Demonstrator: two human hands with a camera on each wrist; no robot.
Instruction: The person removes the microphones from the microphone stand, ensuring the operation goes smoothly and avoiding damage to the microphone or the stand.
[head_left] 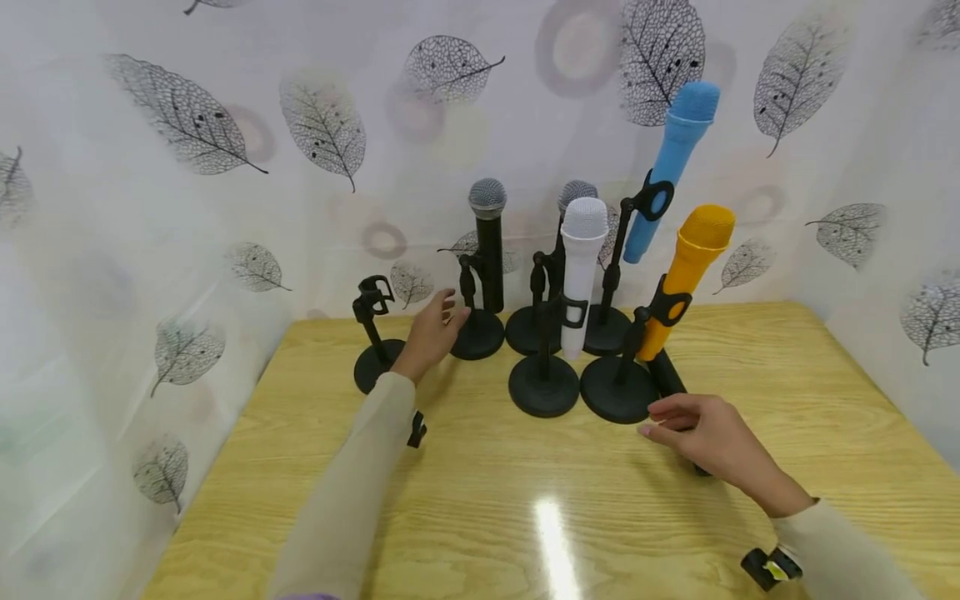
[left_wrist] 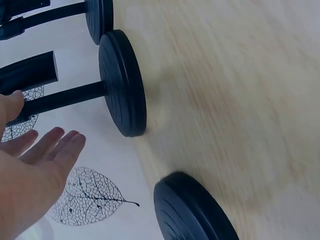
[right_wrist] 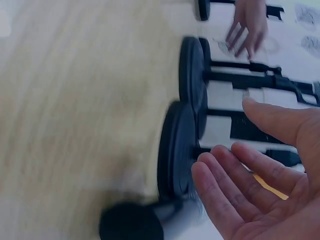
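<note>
My left hand reaches beside a stand with a round black base, which bears a black microphone with a silver mesh head. Its fingers are spread and loosely bent, with nothing held. To its left stands an empty-clipped black stand. My right hand, fingers relaxed and holding nothing, hovers over a dark cylindrical thing lying on the table, which the hand partly covers. Just left of this hand is the base of the stand bearing an orange microphone.
A white microphone stands in a clip at front centre. Behind it are another silver-headed microphone and a tall, tilted blue microphone, both on stands. The wooden table meets a leaf-patterned cloth at the back and sides.
</note>
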